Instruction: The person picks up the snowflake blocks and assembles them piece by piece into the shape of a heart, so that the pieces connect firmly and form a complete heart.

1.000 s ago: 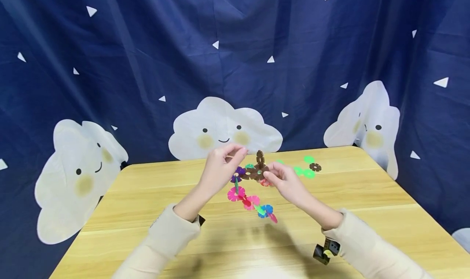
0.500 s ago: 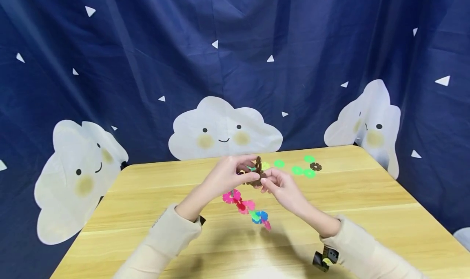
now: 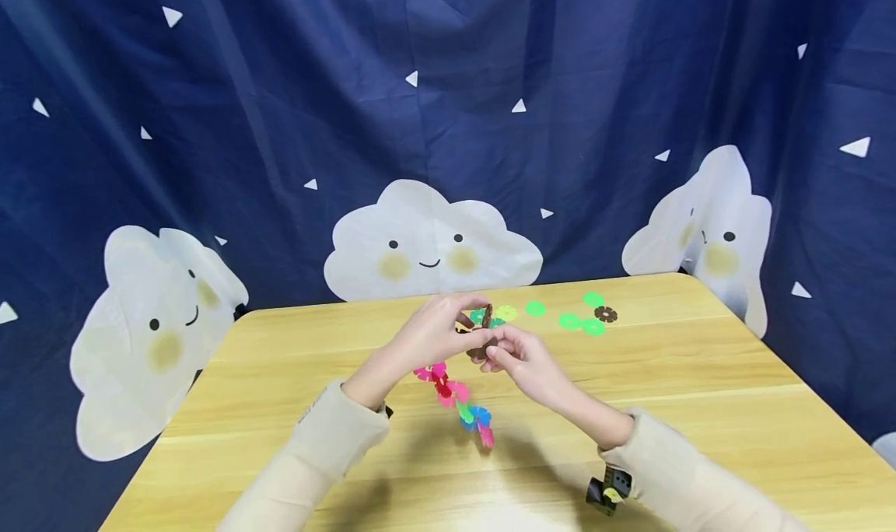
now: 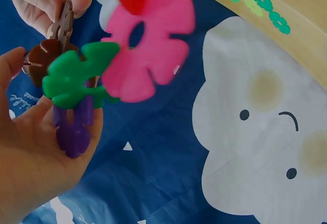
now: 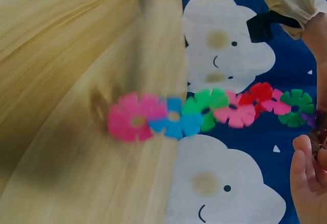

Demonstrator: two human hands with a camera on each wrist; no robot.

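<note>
My left hand [image 3: 434, 334] holds brown notched snowflake discs [image 4: 43, 63] between thumb and fingers, above the table. Close against it, my right hand [image 3: 528, 365] pinches the same brown cluster, where one disc [image 3: 488, 316] stands upright. In the left wrist view a purple disc [image 4: 74, 138] and a green disc [image 4: 71, 81] join the cluster to a large pink disc [image 4: 153, 40]. From there a linked chain hangs down, with red [image 5: 259, 95], green [image 5: 205, 101], blue [image 5: 176, 124] and a pink end disc [image 5: 122, 116]. Fingers hide part of the joints.
Loose green discs [image 3: 593, 327] and a brown disc [image 3: 605, 314] lie on the wooden table [image 3: 665, 384] at the back right. A yellow disc [image 3: 505, 313] lies behind the hands. A blue curtain [image 3: 476, 151] hangs past the table's far edge.
My left hand has moved right and slightly down to grip the brown discs beside the right hand. The hanging chain has swung left and lower in the head view.
</note>
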